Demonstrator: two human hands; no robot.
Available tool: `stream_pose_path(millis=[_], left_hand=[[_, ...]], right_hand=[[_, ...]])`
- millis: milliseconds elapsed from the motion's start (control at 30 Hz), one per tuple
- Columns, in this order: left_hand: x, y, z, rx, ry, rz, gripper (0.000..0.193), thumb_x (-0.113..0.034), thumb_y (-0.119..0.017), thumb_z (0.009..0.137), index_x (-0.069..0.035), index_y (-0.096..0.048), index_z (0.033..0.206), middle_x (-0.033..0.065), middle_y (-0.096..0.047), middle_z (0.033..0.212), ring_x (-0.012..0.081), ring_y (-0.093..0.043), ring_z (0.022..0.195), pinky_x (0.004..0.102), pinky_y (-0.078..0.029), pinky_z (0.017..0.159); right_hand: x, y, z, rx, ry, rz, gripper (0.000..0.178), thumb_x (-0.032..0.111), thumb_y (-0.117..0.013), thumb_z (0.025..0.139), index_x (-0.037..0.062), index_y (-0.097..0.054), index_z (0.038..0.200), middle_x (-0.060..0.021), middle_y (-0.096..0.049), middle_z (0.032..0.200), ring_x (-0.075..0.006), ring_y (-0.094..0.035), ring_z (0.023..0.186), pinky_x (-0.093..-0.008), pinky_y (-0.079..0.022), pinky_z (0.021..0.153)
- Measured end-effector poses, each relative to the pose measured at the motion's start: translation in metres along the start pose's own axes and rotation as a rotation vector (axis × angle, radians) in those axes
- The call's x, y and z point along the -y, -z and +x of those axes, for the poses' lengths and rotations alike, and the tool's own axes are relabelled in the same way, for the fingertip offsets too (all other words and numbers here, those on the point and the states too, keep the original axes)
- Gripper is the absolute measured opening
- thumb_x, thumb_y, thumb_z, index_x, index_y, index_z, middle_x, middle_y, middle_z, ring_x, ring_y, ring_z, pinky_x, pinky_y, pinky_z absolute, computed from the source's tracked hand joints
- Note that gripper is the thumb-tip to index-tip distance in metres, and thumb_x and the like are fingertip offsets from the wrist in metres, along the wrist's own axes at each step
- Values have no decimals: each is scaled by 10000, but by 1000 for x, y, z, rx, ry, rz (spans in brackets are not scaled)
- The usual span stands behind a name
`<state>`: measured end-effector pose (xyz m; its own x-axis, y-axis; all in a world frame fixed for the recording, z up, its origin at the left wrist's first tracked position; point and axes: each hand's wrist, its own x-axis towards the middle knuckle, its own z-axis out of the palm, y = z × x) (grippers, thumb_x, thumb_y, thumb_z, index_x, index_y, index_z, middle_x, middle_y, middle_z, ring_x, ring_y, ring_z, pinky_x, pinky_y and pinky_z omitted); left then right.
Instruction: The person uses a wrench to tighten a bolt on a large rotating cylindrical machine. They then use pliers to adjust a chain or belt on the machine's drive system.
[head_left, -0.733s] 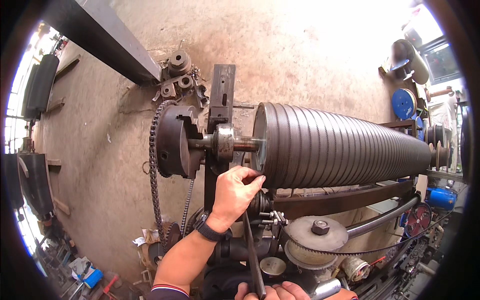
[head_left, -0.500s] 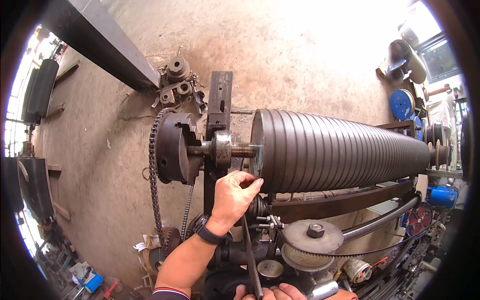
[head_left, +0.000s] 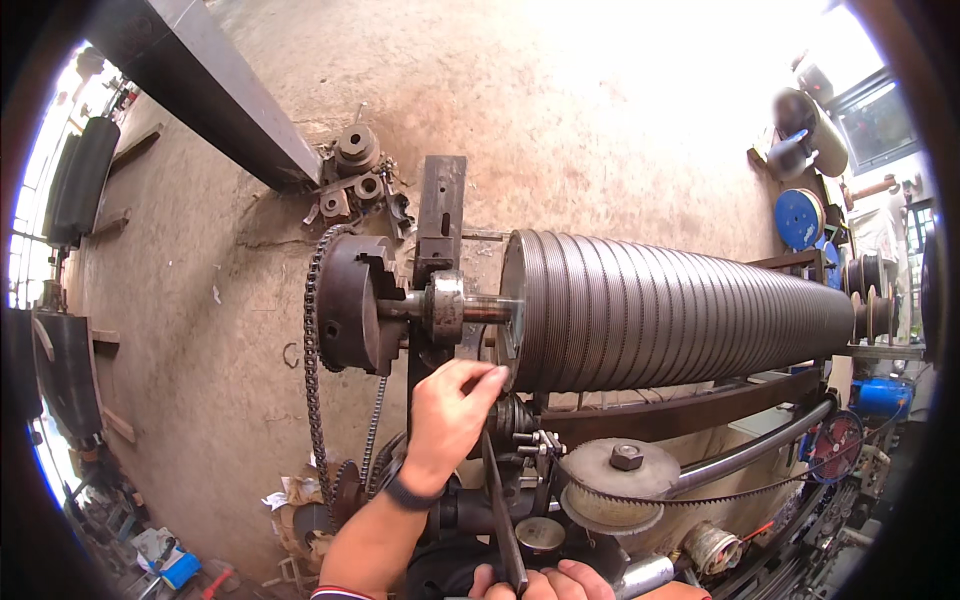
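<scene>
A long metal roller (head_left: 640, 310) lies across the machine, wrapped in fine grooves with a spiral of toothed ridges. My left hand (head_left: 445, 420), with a dark band on its wrist, is beside the roller's left end. Its thumb and forefinger are pinched together; whatever may be between them is too small to make out. At the lower edge my right hand (head_left: 553, 584) is closed round the end of a flat dark metal bar (head_left: 502, 520), which slants up toward my left wrist. Part of that hand is cut off by the picture's edge.
A chuck (head_left: 355, 305) with a drive chain (head_left: 312, 400) stands left of the roller's shaft and bearing (head_left: 444, 308). A pale pulley wheel (head_left: 615, 480) carries a toothed strip (head_left: 740, 497) at the lower right. Metal parts (head_left: 357, 150) lie on the floor beside a steel beam (head_left: 215, 100).
My left hand has drawn back slightly left and down, off the roller's edge. My right hand keeps its grip on the bar. The whole view has shifted slightly.
</scene>
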<state>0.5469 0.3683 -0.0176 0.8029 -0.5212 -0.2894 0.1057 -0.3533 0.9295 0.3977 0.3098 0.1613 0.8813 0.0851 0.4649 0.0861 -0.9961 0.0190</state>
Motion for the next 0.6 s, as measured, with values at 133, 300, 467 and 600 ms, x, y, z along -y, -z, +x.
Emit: stream_pose_path(millis=[133,300,467,600], left_hand=[[-30,48,-80,-32,250,-33,248,-170,-653,1011,49,-740,934,90,-731,786,119,-686,703,263,-552,659],[1,53,-169,382,599,-436,196,-151,-668,1029,29,-743,1008,34,-728,878,90,-664,770,251,-540,719],[8,27,-173,772,654,-979,317,-179,-589,1083,24,-642,1321,14,-687,1175,96,-600,1105,263,-487,975],[15,22,-167,850,645,-1330,350,-176,-570,1090,14,-606,1382,27,-673,1264,107,-590,1160,277,-463,1030]], right_hand=[[1,5,4,19,-29,13,158,122,-726,883,43,-593,850,-68,-578,668,-175,-597,567,-321,-577,619],[15,8,21,99,-151,42,130,110,-717,881,22,-626,855,-74,-583,692,-180,-602,575,-320,-581,617],[19,15,16,196,-154,78,141,95,-749,817,29,-658,902,-109,-604,744,-234,-619,600,-365,-586,643],[25,15,17,210,-194,69,209,63,-793,766,51,-651,918,-109,-605,752,-249,-621,605,-382,-586,658]])
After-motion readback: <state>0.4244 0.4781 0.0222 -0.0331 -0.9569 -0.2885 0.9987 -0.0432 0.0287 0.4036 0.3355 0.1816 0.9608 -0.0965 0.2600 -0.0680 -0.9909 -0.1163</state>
